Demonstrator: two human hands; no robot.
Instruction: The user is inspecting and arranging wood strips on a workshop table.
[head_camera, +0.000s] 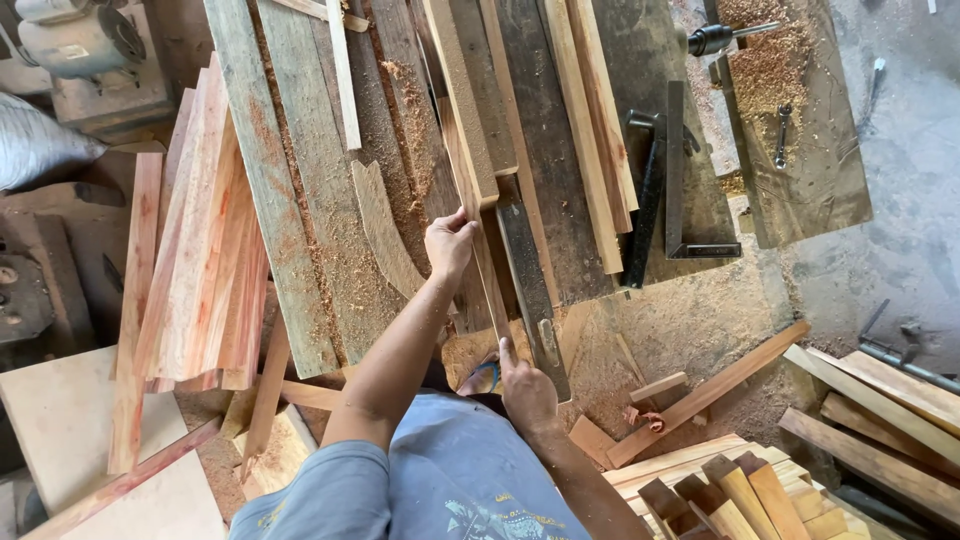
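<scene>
On the workbench (300, 200), both hands (448, 243) around a wooden strip (480, 230)

Soft, even daylight is filling the scene, seeming to come from the upper right, where the concrete floor (900, 200) is looking pale and slightly washed out. Shadows are staying faint and short beneath the planks on the workbench (560, 200). The left edge is falling dimmer. Focus is holding sharp across the centre, while straight boards are bowing slightly toward the corners.
</scene>
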